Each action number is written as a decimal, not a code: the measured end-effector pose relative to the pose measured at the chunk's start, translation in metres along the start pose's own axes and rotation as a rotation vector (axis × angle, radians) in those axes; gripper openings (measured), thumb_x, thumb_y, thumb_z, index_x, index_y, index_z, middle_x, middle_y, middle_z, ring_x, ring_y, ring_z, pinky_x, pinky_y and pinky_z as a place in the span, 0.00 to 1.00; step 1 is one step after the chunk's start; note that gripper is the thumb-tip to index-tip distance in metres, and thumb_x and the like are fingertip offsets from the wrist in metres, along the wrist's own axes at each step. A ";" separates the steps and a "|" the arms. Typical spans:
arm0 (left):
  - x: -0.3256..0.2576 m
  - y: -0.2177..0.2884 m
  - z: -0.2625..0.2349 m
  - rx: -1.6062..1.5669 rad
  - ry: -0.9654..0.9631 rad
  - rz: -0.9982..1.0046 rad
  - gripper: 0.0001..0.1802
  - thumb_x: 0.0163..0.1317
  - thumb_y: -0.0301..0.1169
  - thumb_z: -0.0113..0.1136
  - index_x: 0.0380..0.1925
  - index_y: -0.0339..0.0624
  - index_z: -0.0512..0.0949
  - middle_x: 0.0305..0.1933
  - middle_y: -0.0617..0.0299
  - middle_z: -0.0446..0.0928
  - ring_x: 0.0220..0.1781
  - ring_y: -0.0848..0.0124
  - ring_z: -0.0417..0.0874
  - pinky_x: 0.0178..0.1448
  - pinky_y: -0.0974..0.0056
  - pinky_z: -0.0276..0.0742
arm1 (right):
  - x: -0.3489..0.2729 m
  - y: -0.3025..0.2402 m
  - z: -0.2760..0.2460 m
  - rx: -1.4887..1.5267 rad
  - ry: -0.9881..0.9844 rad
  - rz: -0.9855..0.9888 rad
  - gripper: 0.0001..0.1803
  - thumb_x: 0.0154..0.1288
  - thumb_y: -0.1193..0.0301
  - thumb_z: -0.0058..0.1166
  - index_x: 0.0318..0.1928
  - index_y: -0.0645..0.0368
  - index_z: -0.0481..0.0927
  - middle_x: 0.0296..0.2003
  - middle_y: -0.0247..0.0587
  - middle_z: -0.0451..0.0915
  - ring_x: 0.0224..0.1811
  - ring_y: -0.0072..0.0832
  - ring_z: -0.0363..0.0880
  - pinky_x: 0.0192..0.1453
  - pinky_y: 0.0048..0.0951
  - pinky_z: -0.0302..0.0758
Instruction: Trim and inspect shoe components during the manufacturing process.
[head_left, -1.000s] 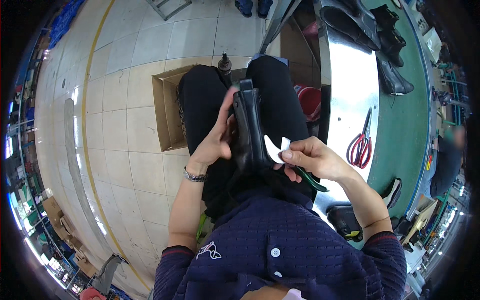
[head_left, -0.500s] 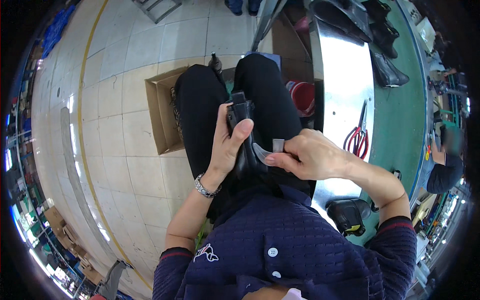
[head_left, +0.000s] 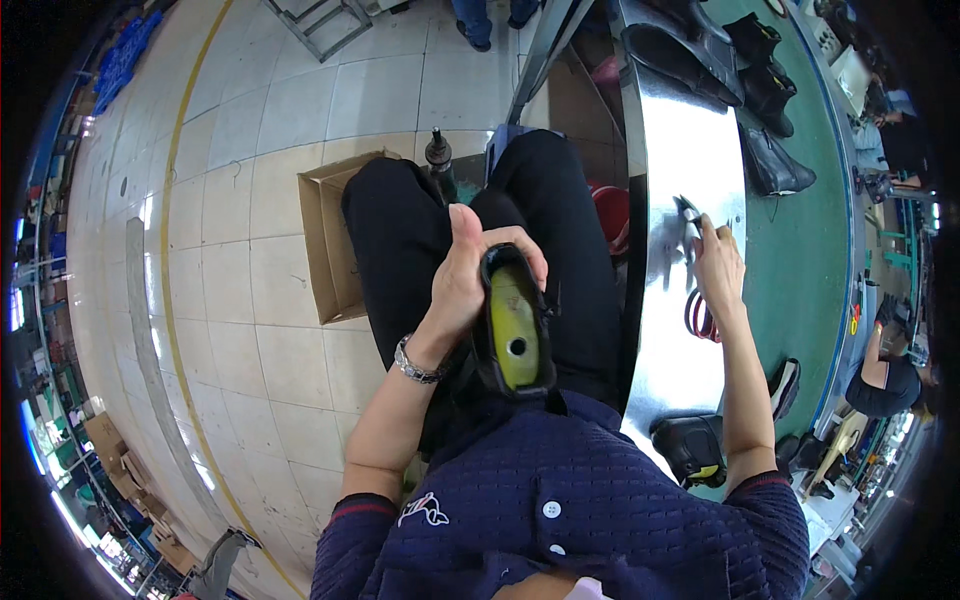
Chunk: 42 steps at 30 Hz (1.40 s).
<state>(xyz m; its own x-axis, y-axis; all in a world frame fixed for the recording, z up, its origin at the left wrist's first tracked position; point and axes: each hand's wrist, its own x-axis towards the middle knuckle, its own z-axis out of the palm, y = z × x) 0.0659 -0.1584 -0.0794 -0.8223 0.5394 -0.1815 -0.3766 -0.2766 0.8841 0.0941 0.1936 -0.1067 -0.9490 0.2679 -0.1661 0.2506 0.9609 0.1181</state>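
Note:
My left hand [head_left: 462, 285] is closed around a black shoe [head_left: 550, 372] above my lap, thumb raised. The shoe's yellow-green underside [head_left: 515, 310], with a round dark hole, faces up. Over the metal bench top at the right, my right hand [head_left: 718, 268] is closed on a pair of scissors [head_left: 701, 316]. The blades stick out past my fingertips and the red handles show beside my palm; the middle of the scissors is hidden by the hand.
Black shoes [head_left: 765, 160] stand on the green surface beside the metal bench [head_left: 680, 130]; another black shoe [head_left: 688, 447] lies nearer me. A cardboard box [head_left: 318, 250] is left of my knees. Between them stands a dark metal post [head_left: 438, 155]. A red bucket [head_left: 610, 215] sits under the bench.
My right hand has left the shoe and moved right to the scissors, which have turned. The pale translucent strip it held is out of sight. My left hand has turned the shoe underside up.

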 end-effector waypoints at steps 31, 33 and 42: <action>0.013 0.065 0.047 0.595 -0.199 0.558 0.49 0.67 0.68 0.20 0.46 0.34 0.79 0.54 0.47 0.80 0.65 0.50 0.74 0.72 0.47 0.59 | 0.031 -0.094 -0.089 1.701 0.097 0.157 0.35 0.59 0.58 0.65 0.57 0.72 0.70 0.45 0.46 0.81 0.42 0.28 0.82 0.48 0.28 0.77; 0.012 0.072 0.045 0.419 -0.216 0.575 0.49 0.68 0.68 0.20 0.44 0.34 0.79 0.50 0.44 0.81 0.61 0.48 0.76 0.68 0.47 0.64 | 0.033 -0.035 -0.075 1.746 0.240 0.244 0.32 0.59 0.54 0.64 0.54 0.67 0.73 0.43 0.43 0.81 0.42 0.28 0.81 0.48 0.30 0.76; 0.037 0.123 0.185 -0.801 -0.979 0.556 0.35 0.75 0.55 0.23 0.52 0.37 0.73 0.46 0.42 0.79 0.46 0.41 0.77 0.59 0.39 0.69 | -0.129 0.263 0.049 2.366 0.825 1.127 0.23 0.72 0.55 0.47 0.55 0.59 0.76 0.55 0.44 0.79 0.55 0.42 0.79 0.64 0.50 0.76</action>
<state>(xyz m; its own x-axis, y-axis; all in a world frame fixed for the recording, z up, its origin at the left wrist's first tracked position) 0.0678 -0.0255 0.1022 -0.4372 0.4493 0.7791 -0.5153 -0.8351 0.1925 0.2919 0.4153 -0.1026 -0.2057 0.8037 -0.5583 -0.4021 -0.5895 -0.7006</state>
